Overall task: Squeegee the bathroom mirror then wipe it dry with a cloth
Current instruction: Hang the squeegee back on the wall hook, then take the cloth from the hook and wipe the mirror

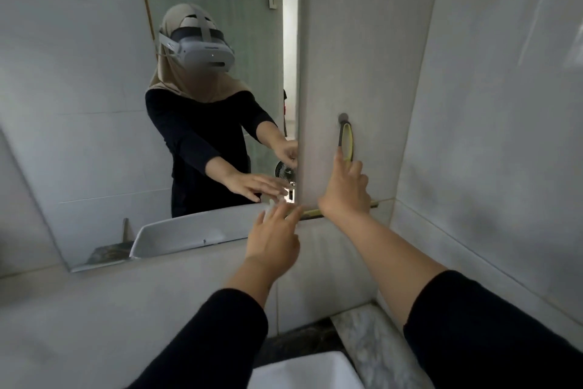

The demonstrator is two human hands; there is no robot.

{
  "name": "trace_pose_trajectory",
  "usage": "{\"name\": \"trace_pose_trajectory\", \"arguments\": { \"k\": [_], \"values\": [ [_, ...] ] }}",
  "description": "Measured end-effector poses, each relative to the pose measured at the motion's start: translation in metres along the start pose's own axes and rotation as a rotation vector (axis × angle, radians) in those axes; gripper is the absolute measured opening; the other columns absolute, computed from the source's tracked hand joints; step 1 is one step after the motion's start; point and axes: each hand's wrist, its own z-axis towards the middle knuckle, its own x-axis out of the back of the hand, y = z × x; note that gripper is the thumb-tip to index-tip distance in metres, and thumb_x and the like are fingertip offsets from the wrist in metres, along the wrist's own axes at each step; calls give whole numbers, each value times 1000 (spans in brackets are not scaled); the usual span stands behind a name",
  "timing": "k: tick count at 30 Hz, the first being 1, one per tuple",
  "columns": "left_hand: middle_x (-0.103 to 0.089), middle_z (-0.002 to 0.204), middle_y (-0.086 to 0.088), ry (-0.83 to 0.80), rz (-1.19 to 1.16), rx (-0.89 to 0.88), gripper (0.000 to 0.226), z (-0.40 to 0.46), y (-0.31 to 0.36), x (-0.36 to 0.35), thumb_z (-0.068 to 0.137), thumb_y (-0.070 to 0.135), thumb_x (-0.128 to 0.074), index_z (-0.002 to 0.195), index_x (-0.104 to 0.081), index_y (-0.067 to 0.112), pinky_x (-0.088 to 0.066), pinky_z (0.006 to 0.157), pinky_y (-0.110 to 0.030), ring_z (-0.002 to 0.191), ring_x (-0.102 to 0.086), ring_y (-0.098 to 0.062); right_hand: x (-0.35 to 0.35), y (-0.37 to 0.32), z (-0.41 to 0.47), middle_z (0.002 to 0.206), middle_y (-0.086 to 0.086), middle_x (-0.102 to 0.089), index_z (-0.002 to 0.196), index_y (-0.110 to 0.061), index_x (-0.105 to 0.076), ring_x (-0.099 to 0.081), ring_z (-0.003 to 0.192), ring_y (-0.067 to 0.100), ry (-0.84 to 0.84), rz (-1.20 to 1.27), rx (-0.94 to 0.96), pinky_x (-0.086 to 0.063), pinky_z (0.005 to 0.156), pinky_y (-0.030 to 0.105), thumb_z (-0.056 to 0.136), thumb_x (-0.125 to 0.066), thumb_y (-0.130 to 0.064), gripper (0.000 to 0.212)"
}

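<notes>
The mirror covers the wall on the left and reflects a person with a headset. To its right a squeegee with a yellow-green and grey handle hangs from a wall hook. Its blade lies level behind my right wrist. My right hand reaches up and closes its fingers around the lower part of the handle, index finger pointing up along it. My left hand hovers with fingers spread beside the mirror's lower right corner and holds nothing. No cloth is in view.
A white sink sits below my arms, with a marbled counter to its right. Tiled walls meet in a corner on the right. A narrow ledge runs under the mirror.
</notes>
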Motion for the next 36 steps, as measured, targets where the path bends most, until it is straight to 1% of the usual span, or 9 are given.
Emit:
{"name": "trace_pose_trajectory", "arguments": {
  "k": [2,6,10,12,15,22,29,33,36],
  "values": [
    [-43,142,2,-61,10,60,52,-15,-19,24,89,20,-51,140,-41,27,-32,107,-36,133,-38,-20,-4,-21,-18,145,13,-23,149,-24,-19,-36,125,36,-128,-38,29,-44,96,46,86,-60,-15,75],
    [-52,137,4,-228,-21,237,41,-53,-67,73,92,22,-47,133,-50,29,-40,103,-34,126,-48,-18,-13,-80,-49,116,9,-57,109,-14,-60,-57,106,30,-420,-109,176,-48,82,32,85,-57,-23,27],
    [-59,130,8,-262,14,386,37,-97,-117,119,94,25,-45,129,-53,30,-42,102,-35,121,-52,-16,-21,-148,-81,109,8,-62,110,-10,-60,-60,90,25,-585,-96,321,-48,67,26,86,-58,-22,27],
    [-60,129,6,-252,20,453,37,-118,-139,142,94,24,-45,130,-53,27,-42,100,-33,120,-53,-17,-25,-180,-98,120,7,-60,125,-10,-57,-62,98,25,-648,-68,358,-54,83,32,89,-60,-25,39],
    [-61,128,4,-216,43,550,37,-148,-170,172,94,24,-45,130,-54,27,-44,100,-34,119,-54,-19,-29,-223,-121,134,7,-53,137,-8,-50,-58,113,28,-724,-59,458,-49,98,36,96,-53,-24,44],
    [-51,135,0,-43,87,747,39,-211,-243,210,91,26,-50,130,-54,28,-45,99,-41,122,-49,-24,-70,-304,-160,138,7,-54,134,-14,-55,-54,120,25,-761,85,594,-47,100,32,91,-57,-24,44],
    [-38,139,-6,403,52,1017,56,-234,-286,222,90,31,-56,141,-36,20,-44,91,-45,127,-38,-28,-110,-364,-180,140,9,-51,139,-25,-50,-49,127,25,-598,488,731,-41,102,30,95,-53,-18,45],
    [-41,141,-9,451,-100,1106,65,-231,-307,213,89,44,-54,144,-31,17,-46,95,-47,127,-44,-29,-131,-388,-184,136,6,-55,139,-30,-49,-50,126,25,-475,536,753,-42,106,36,95,-52,-17,46],
    [-42,144,-5,478,-151,1049,70,-227,-314,208,89,39,-54,149,-19,28,-47,92,-44,127,-47,-27,-148,-400,-186,136,2,-57,139,-34,-48,-52,124,23,-462,572,756,-43,104,35,94,-51,-15,49]
  ]
}}
